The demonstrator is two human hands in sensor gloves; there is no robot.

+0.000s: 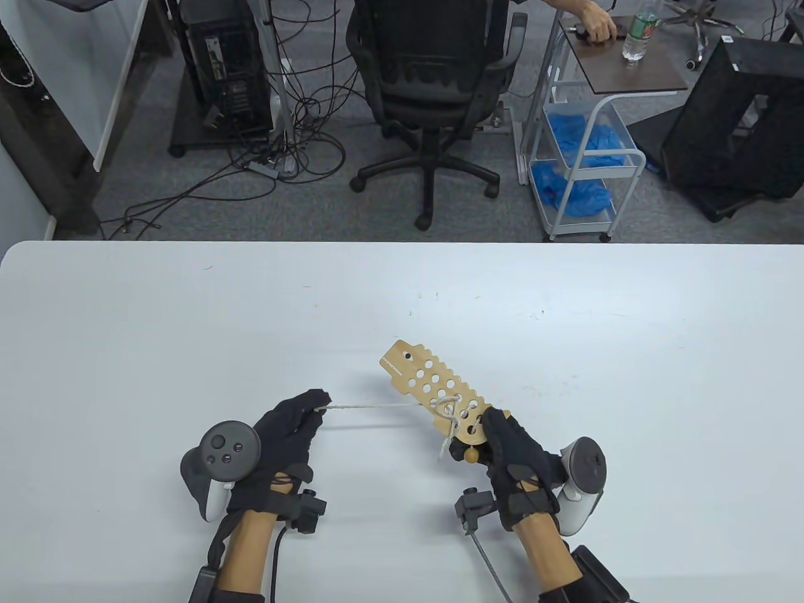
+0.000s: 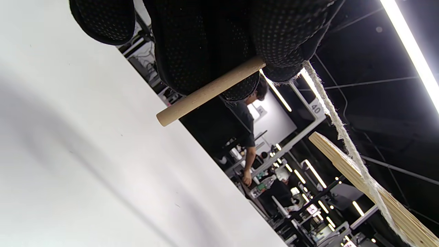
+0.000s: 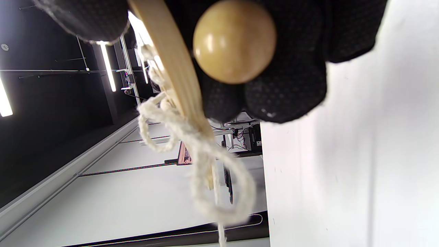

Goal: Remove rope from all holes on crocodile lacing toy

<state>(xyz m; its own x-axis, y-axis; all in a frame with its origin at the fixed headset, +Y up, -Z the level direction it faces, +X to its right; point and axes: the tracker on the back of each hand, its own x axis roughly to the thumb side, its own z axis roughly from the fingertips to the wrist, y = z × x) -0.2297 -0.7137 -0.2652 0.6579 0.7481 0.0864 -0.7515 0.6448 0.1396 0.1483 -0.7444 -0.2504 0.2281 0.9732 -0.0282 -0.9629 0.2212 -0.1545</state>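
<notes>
Rope (image 1: 370, 407) taut between toy (image 1: 433, 386) and fingers (image 1: 312, 402).

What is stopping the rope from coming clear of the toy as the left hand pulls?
Nothing outside the toy. The left hand already pinches the rope, taut to the toy held by the right hand. But the rope is still looped through holes near that grip, with a bead at its end.

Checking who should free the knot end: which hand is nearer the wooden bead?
Right. The right hand grips the crocodile board with the wooden bead right beside its fingers; the left hand is off to the left, pinching the rope.
</notes>
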